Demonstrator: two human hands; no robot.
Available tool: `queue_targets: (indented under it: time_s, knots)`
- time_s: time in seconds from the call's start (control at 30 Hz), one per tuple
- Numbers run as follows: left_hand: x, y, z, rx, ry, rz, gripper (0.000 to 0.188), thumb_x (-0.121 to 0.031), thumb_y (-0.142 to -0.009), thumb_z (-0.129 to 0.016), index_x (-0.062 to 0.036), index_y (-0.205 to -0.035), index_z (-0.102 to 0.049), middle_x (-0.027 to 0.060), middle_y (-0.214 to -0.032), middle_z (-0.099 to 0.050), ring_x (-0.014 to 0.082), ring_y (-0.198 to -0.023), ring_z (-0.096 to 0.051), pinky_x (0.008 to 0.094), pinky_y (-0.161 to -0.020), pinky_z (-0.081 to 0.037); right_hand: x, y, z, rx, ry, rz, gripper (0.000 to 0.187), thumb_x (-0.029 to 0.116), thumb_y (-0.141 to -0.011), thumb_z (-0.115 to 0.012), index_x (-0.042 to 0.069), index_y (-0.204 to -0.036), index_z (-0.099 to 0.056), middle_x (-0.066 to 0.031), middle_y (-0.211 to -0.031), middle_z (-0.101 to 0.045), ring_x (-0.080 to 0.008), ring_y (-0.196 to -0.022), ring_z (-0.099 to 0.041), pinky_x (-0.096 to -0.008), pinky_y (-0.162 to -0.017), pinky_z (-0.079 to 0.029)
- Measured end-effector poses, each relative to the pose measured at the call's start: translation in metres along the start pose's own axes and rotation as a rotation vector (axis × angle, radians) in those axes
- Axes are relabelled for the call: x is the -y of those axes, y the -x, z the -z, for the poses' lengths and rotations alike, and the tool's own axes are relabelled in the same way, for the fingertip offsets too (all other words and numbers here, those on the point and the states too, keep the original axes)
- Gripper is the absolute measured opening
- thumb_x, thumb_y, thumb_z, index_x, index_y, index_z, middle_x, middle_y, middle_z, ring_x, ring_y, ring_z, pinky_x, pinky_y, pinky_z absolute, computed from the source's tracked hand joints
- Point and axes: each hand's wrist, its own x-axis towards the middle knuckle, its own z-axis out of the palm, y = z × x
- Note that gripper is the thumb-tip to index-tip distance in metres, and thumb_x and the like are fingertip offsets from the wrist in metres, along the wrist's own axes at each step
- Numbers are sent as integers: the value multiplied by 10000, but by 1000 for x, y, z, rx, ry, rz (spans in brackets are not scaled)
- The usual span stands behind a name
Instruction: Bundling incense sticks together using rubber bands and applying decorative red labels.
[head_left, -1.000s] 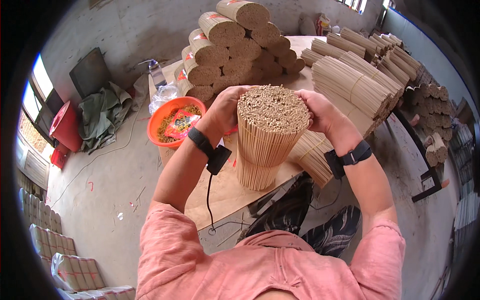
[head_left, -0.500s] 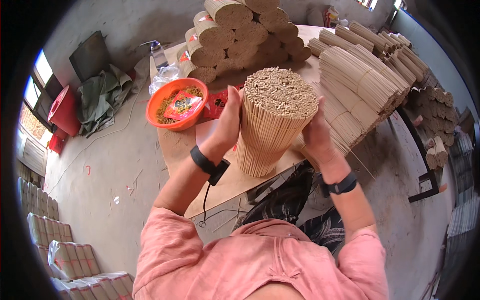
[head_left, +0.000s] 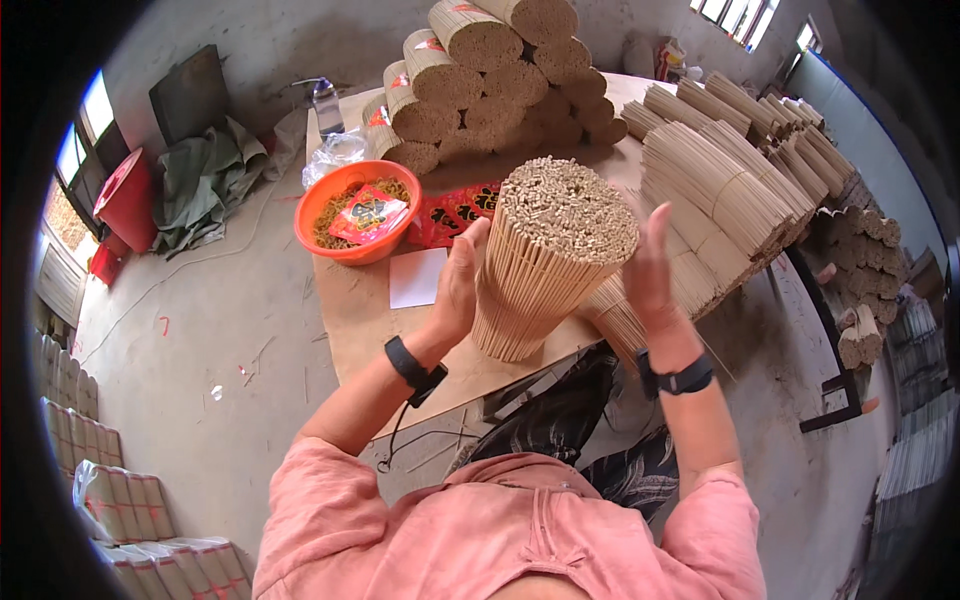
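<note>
A thick upright bundle of thin tan sticks (head_left: 540,280) stands on the table in front of me, leaning slightly to the right at its top. Thin bands circle it, and the stick ends make an uneven top. Along its left side is my left hand (head_left: 460,280), open, with straight fingers at or very near the sticks. My right hand (head_left: 650,270) is open too, flat and fingers up, by the bundle's right side. Whether its palm touches the sticks I cannot tell.
An orange bowl (head_left: 305,225) holds rubber bands and a red packet. Nearby lie red printed sheets (head_left: 450,215) and a white card (head_left: 415,278). Stacked stick rolls (head_left: 470,110) rise at the back of the table (head_left: 365,330). Loose stick bundles (head_left: 720,180) fill its right side.
Both hands have loosened from the bundle's sides, the right one with its fingers now more upright. The bundle's top sits a little lower in view, and the white card shows more fully.
</note>
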Motion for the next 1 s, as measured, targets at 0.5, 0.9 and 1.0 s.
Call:
queue_targets:
  time_s: [0.5,0.9,1.0]
  knots:
    - [-9,-13,4,86,-42,61,858,-655,-1022,-225,74,-1391,-484,150,-1360,-573,230,-1319,-482,382,-1126,-333,96,-45,-21,516,1174,103,931,743,-966,-214,9,-1533,-300,-207,-1593,-288,-314,-1501,-225,-368,-1228,-181]
    - [14,-14,23,-38,-124,138,907,-711,-993,-218,52,-1372,-527,165,-1318,-618,272,-1272,-538,420,-1079,-353,82,-6,-73,271,1365,299,907,695,-962,-356,-69,-1448,-414,-267,-1512,-396,-373,-1439,-338,-447,-1201,-229]
    - [2,-18,12,10,-73,138,907,-708,-995,-217,57,-1367,-531,180,-1320,-616,273,-1259,-550,411,-1066,-372,91,-20,-61,416,1126,164,921,703,-959,-352,-70,-1457,-398,-267,-1519,-387,-377,-1443,-328,-449,-1205,-216]
